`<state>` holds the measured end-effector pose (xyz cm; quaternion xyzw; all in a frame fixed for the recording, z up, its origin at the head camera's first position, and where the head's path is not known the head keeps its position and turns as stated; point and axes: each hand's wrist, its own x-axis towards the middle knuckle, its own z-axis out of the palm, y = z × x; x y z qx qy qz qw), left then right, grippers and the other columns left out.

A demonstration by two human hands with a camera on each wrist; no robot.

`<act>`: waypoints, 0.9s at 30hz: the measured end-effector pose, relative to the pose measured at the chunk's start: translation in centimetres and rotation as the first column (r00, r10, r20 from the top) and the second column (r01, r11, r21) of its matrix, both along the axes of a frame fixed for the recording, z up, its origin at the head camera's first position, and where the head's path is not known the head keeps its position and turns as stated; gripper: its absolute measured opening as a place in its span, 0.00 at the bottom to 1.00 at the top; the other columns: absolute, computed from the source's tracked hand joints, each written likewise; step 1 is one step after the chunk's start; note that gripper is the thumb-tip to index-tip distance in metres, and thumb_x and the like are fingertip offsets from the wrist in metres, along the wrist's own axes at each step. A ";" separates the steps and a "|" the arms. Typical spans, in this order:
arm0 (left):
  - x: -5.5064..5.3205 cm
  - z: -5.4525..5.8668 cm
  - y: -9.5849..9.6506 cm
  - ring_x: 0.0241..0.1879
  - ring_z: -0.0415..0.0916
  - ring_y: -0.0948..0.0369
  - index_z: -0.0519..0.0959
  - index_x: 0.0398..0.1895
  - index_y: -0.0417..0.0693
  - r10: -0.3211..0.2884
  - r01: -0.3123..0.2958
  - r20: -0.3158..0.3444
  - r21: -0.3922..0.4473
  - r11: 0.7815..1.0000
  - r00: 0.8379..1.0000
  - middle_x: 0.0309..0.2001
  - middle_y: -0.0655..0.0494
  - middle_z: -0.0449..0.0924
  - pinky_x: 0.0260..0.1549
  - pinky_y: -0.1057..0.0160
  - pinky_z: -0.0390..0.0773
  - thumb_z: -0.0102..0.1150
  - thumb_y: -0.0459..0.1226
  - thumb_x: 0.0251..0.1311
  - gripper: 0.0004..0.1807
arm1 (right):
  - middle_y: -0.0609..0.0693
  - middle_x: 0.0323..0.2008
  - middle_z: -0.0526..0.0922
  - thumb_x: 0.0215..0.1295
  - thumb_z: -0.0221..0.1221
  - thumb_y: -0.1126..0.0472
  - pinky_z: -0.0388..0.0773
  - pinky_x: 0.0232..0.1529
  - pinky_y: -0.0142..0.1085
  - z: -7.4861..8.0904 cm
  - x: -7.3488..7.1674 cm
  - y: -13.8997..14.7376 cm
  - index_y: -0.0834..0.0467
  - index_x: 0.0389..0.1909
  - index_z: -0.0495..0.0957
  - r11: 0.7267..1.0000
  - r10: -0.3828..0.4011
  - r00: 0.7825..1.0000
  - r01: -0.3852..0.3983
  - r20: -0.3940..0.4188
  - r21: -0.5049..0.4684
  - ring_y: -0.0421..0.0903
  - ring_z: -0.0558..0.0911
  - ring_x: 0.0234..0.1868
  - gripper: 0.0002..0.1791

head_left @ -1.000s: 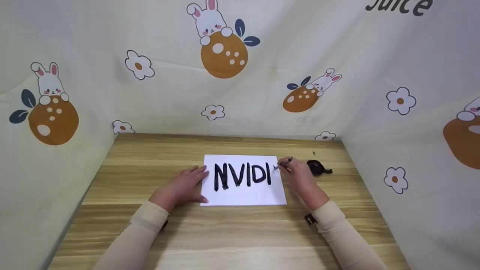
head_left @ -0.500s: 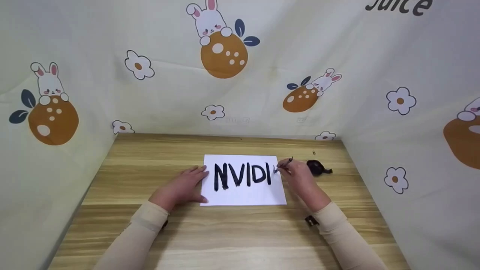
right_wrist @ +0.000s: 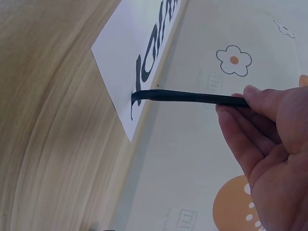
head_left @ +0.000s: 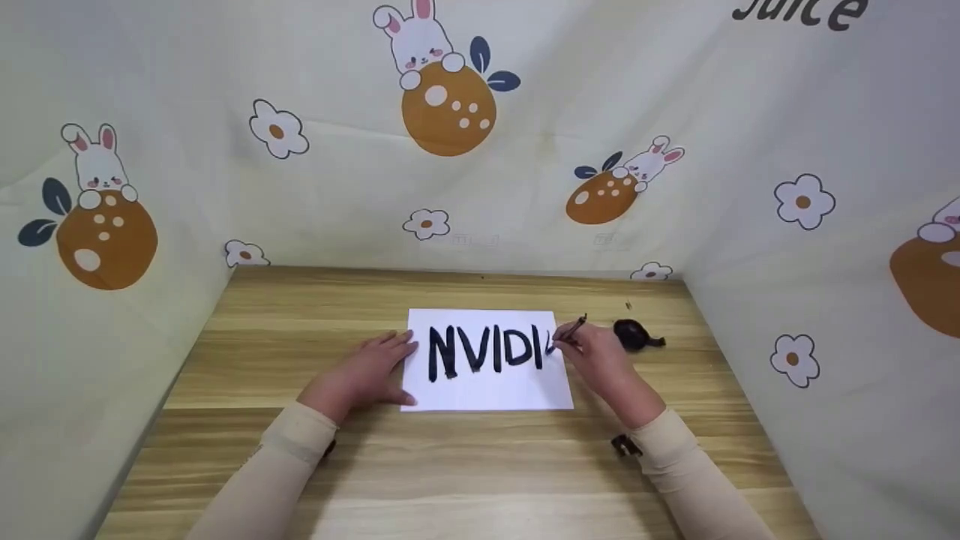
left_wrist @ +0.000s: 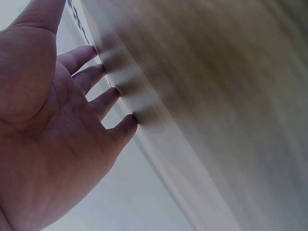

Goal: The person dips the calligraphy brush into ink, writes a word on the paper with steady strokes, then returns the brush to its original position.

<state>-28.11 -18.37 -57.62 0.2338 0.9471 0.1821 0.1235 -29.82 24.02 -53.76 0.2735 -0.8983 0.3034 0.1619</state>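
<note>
A sheet of white paper (head_left: pixel 491 394) lies on the table, bearing thick black letters (head_left: pixel 480 351) that read "NVIDI". My left hand (head_left: pixel 367 371) rests along the paper's left edge, fingers spread, thumb near the lower left corner; the left wrist view shows its fingertips (left_wrist: pixel 126 121) touching down. Between thumb and fingers my right hand (head_left: pixel 604 364) pinches a slim black brush (right_wrist: pixel 185 96). In the right wrist view the brush's wet tip (right_wrist: pixel 136 95) bends against the paper. A thin dark stroke runs from it, right of the last letter.
A small round black dish with a short handle (head_left: pixel 631 335) stands on the wooden table (head_left: pixel 480 480), just beyond my right hand. Patterned fabric walls (head_left: pixel 337 180) enclose the table at the back and both sides.
My right hand has moved slightly downward with the brush, its tip drawing a slanted stroke beside the last letter. The left hand and the paper have stayed put.
</note>
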 end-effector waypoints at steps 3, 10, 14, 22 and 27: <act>0.0 0.1 0.0 0.86 0.48 0.36 0.63 0.87 0.42 0.003 -0.003 0.004 -0.002 1.000 1.000 0.88 0.43 0.55 0.80 0.27 0.52 0.81 0.59 0.60 0.59 | 0.51 0.39 0.94 0.68 0.73 0.70 0.90 0.45 0.47 0.1 0.1 0.0 0.59 0.39 0.90 1.000 0.005 1.000 -0.005 0.001 0.013 0.51 0.93 0.43 0.04; 0.0 0.1 0.1 0.87 0.48 0.36 0.62 0.88 0.42 -0.001 0.001 0.021 -0.013 1.000 1.000 0.89 0.43 0.53 0.81 0.29 0.51 0.79 0.61 0.61 0.60 | 0.50 0.39 0.94 0.69 0.73 0.70 0.90 0.44 0.47 0.3 0.4 0.1 0.59 0.39 0.89 0.999 0.021 1.000 -0.021 0.017 0.037 0.50 0.92 0.41 0.04; 0.0 0.1 0.0 0.87 0.48 0.36 0.62 0.88 0.42 0.001 0.000 0.023 -0.008 1.000 1.000 0.89 0.43 0.53 0.81 0.29 0.52 0.79 0.61 0.61 0.60 | 0.49 0.38 0.94 0.68 0.73 0.71 0.90 0.43 0.46 0.4 0.6 0.1 0.59 0.39 0.89 0.999 0.027 1.000 -0.028 0.016 0.041 0.49 0.92 0.40 0.05; 0.2 0.2 0.1 0.86 0.49 0.35 0.63 0.87 0.41 -0.002 0.002 0.012 0.003 1.000 1.000 0.88 0.42 0.55 0.80 0.28 0.53 0.80 0.59 0.61 0.59 | 0.52 0.39 0.94 0.70 0.72 0.70 0.91 0.44 0.45 1.3 1.2 0.3 0.61 0.40 0.89 0.999 0.035 0.998 -0.036 0.048 0.017 0.50 0.93 0.41 0.03; 0.3 0.3 0.2 0.86 0.50 0.35 0.64 0.86 0.40 -0.006 0.006 -0.002 0.000 1.000 1.000 0.88 0.41 0.56 0.79 0.27 0.55 0.81 0.58 0.61 0.58 | 0.54 0.40 0.93 0.70 0.73 0.69 0.92 0.45 0.45 2.4 1.1 0.6 0.62 0.41 0.90 1.000 -0.012 1.000 0.013 0.020 -0.019 0.50 0.93 0.42 0.02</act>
